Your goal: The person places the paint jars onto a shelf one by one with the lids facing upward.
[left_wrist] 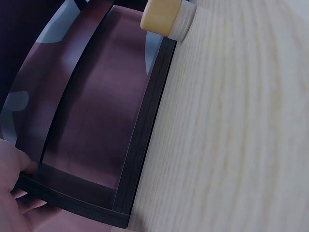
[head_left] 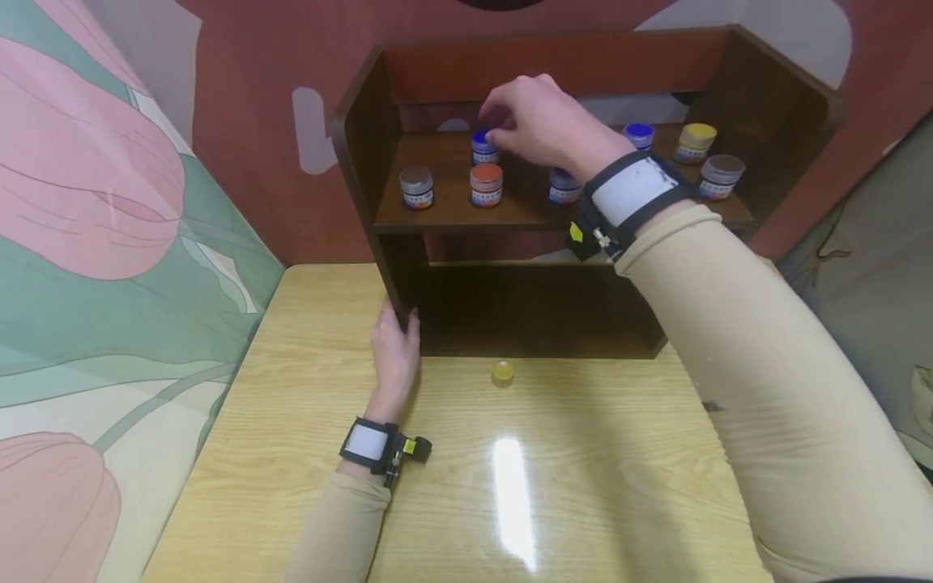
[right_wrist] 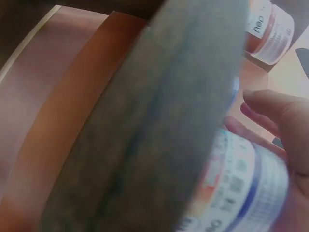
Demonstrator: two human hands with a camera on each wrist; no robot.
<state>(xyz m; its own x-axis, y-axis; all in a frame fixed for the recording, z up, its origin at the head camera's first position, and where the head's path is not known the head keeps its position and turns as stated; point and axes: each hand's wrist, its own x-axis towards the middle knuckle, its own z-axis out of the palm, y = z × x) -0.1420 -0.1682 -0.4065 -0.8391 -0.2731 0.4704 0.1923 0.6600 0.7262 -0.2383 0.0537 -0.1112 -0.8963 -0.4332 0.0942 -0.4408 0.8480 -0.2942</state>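
Observation:
On the upper shelf of a dark brown wooden rack (head_left: 510, 229), my right hand (head_left: 543, 121) pinches a small paint jar with a blue lid (head_left: 484, 154) in the back row. The thumb lies at the lid's right side, with a finger arched behind. In the right wrist view the jar (right_wrist: 235, 92) is mostly hidden. Low on the rack's left side panel, my left hand (head_left: 394, 348) grips the edge, thumb inside and fingers outside in the left wrist view. An orange paint jar (head_left: 486, 190) stands just in front of the pinched one.
Along the shelf stand a brown jar (head_left: 417, 190), a purple-blue jar (head_left: 564, 188), another blue-lidded jar (head_left: 639, 136), a yellow jar (head_left: 695, 144) and a dark-lidded jar (head_left: 720, 178). A yellow-lidded jar (head_left: 502, 373) sits on the wooden table (head_left: 328, 300) before the rack.

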